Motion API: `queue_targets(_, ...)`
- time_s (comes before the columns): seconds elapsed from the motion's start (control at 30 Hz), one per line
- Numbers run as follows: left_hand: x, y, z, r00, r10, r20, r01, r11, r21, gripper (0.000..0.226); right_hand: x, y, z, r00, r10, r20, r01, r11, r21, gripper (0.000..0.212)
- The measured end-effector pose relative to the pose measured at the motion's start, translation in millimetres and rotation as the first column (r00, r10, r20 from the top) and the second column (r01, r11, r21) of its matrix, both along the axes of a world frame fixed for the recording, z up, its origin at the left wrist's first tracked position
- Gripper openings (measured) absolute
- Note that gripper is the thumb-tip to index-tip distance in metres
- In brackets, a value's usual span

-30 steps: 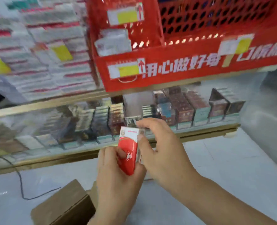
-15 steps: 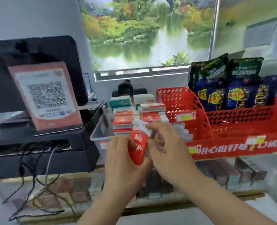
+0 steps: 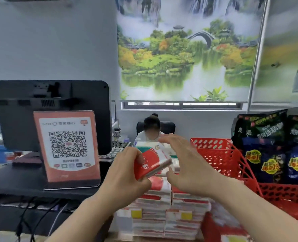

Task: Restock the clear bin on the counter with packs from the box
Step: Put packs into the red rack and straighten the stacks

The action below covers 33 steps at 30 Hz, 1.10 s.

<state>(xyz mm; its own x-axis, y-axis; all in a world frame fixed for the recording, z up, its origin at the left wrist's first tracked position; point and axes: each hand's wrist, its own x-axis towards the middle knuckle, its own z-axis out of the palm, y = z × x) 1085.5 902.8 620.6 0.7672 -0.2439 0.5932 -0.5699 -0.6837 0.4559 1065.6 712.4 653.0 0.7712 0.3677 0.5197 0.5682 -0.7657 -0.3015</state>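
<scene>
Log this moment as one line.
left hand grips red pack | right hand open beside it | clear bin below holds stacked packs

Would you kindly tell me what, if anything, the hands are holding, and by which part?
The left hand grips a red-and-white pack by its red lower-left end; the right hand is spread open beside it, holding nothing.

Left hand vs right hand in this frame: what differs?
The left hand grips the red-and-white pack; the right hand holds nothing. Left fingers curl round the pack; right fingers are spread and straight, beside it. Both are above the stacked packs in the clear bin.
</scene>
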Motion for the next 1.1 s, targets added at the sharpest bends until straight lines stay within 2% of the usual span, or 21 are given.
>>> queue_targets(0.07, 16.8, 0.3, 7.0, 0.996, -0.034, -0.077, 0.035, 0.999, 0.002, 0.044, 24.6, -3.1, 8.7, 0.999, 0.028, -0.035, -0.033, 0.988, -0.153, 0.081)
queue_targets(0.17, 37.9, -2.8, 13.0, 0.984, -0.061, -0.167, 0.067, 0.997, 0.033, 0.046, 56.7, -3.4, 15.7, 0.994, 0.075, -0.085, -0.095, 0.959, -0.265, 0.072)
queue_targets(0.23, 48.5, -5.1, 14.7, 0.978, -0.075, -0.195, 0.079, 0.997, 0.014, 0.042, 75.3, -4.6, 17.9, 0.983, 0.120, -0.140, -0.151, 0.960, -0.236, 0.060)
queue_targets(0.33, 57.7, -4.7, 15.6, 0.969, -0.105, -0.224, 0.073, 0.986, -0.147, 0.037, 100.6, -7.8, 17.9, 0.961, 0.138, -0.241, -0.171, 0.978, -0.123, 0.045)
queue_targets(0.43, 58.8, -1.6, 15.9, 0.988, 0.019, -0.153, -0.064, 0.954, -0.292, 0.035, 122.8, -7.8, 11.7, 0.954, 0.093, -0.284, -0.131, 0.984, -0.118, 0.036)
queue_targets(0.53, 57.0, 5.5, 10.3, 0.979, 0.130, -0.155, -0.184, 0.895, -0.407, 0.033, 134.0, -4.8, -0.8, 0.930, 0.014, -0.366, -0.086, 0.980, -0.179, 0.032)
queue_targets(0.77, 51.7, 20.5, -5.6, 0.957, 0.172, -0.232, -0.262, 0.856, -0.447, 0.031, 136.6, 0.7, -20.2, 0.893, -0.116, -0.434, -0.004, 0.964, -0.266, 0.027)
queue_targets(1.1, 68.5, 9.6, -22.1, 0.927, 0.155, -0.340, -0.296, 0.861, -0.414, 0.018, 136.8, 8.6, -26.1, 0.876, -0.162, -0.454, -0.007, 0.938, -0.347, 0.026)
